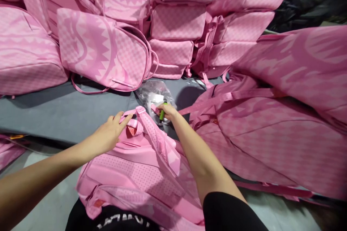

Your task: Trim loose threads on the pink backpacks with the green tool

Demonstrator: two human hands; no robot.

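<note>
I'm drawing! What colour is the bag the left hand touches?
The bag is pink; see head view.

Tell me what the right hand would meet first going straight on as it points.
Probably the clear plastic bag directly ahead of and under the right hand, though depth is unclear and it may already be touching. Beyond that, up and to the left, lies a pink backpack with a jagged-tooth print.
</note>
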